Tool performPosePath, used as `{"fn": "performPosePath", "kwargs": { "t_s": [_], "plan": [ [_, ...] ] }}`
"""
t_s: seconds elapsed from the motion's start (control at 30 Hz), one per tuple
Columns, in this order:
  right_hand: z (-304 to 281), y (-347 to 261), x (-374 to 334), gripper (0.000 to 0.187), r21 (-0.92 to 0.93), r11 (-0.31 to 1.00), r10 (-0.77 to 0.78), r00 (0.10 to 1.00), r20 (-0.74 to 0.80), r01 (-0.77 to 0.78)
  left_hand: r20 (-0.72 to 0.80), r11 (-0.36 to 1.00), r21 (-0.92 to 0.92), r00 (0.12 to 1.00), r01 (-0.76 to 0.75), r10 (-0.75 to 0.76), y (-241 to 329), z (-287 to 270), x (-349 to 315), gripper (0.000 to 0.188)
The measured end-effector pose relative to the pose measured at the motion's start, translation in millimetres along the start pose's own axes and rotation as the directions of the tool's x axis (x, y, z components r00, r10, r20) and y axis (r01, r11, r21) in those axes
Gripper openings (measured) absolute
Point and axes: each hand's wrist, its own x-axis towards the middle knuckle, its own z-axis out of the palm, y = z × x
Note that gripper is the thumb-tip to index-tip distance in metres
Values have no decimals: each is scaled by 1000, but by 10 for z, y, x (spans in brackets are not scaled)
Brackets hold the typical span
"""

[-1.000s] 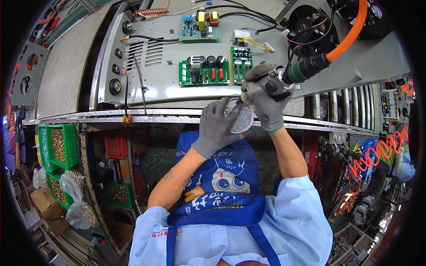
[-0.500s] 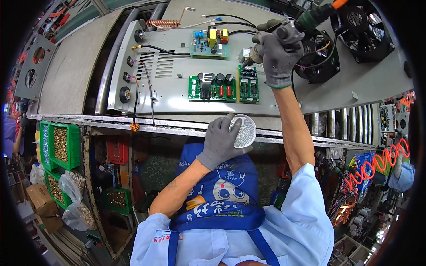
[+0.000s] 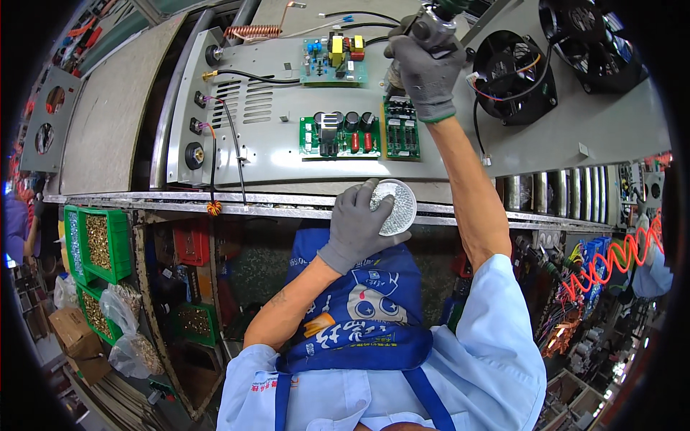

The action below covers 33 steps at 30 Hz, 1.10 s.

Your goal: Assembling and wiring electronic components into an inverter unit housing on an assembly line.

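Observation:
My right hand, in a grey glove, is wrapped round a power screwdriver. The tool's lower end reaches the top of a narrow green circuit board; its tip is hidden. My left hand, also gloved, grips a round white dish of small silvery screws at the bench's front edge, with thumb and fingertips over the rim. Left of the narrow board lies a wider green circuit board with black capacitors. Behind it sits a pale green circuit board with yellow transformers. All three boards rest on a grey metal chassis.
Black fans stand on the chassis at right. A copper coil lies behind the chassis. Green bins of brass-coloured parts sit at lower left. Rollers show at right, near a coiled orange hose.
My right hand and the screwdriver have shifted left and slightly away from me, still over the narrow board's far end. The view has shifted a little. My left hand keeps holding the dish.

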Motion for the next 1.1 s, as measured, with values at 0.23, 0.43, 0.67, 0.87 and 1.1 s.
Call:
{"fn": "performPosePath", "kwargs": {
  "t_s": [0.23,0.43,0.67,0.87,1.1],
  "plan": [
    [-100,-561,-113,17,31,999,-23,1000,-8,23,-4,1000,8,1000,15,-14,2,20,-16,76],
    [-356,-1095,-739,17,163,942,297,955,12,-295,3,1000,-1,1000,19,-19,-6,21,3,82],
    [-464,-1127,-1191,21,155,882,457,888,-56,-444,-40,999,-2,999,-34,34,-6,27,-1,73],
    [-488,-1105,-1287,22,201,875,463,883,-81,-440,-24,1000,15,999,-27,28,-6,33,-1,76],
    [-503,-1023,-1318,23,195,898,415,906,-80,-394,51,997,78,999,-8,4,57,-19,42,76]
  ]
}}
